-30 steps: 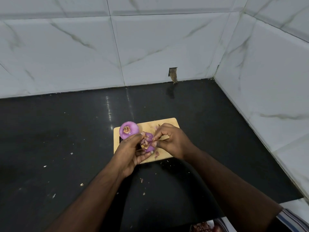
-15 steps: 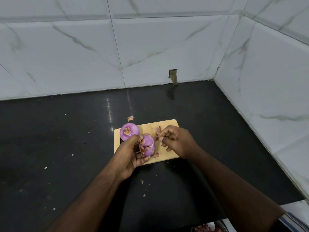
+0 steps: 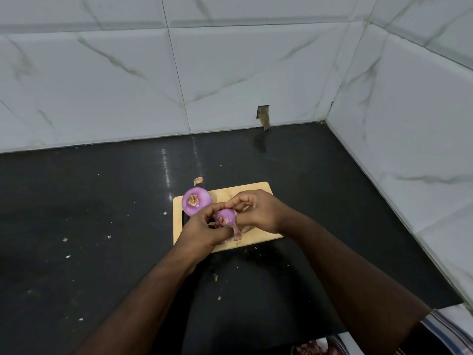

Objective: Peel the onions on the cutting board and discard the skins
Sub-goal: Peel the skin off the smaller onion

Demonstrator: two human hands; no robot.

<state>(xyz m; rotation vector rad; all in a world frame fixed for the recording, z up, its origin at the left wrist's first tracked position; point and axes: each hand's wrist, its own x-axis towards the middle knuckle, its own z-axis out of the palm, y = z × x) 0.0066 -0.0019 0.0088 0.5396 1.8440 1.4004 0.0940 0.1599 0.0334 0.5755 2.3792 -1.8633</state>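
Observation:
A small wooden cutting board (image 3: pixel 258 189) lies on the black counter. A peeled purple onion (image 3: pixel 196 201) sits at the board's far left corner, root end up. Over the board's middle my left hand (image 3: pixel 202 230) grips a smaller purple onion (image 3: pixel 225 217) from the left and below. My right hand (image 3: pixel 258 210) grips the same onion from the right, fingers curled over its top. Loose pinkish skin (image 3: pixel 236 235) hangs and lies under the onion on the board.
A scrap of skin (image 3: pixel 198 180) lies on the black counter (image 3: pixel 102 201) just beyond the board, with small flakes scattered to the left and front. White tiled walls close the back and right. A container with skins (image 3: pixel 317 348) shows at the bottom edge.
My right hand had pulled away to the right with a piece of skin; it is back on the held onion. A scrap of skin landed on the counter beyond the board.

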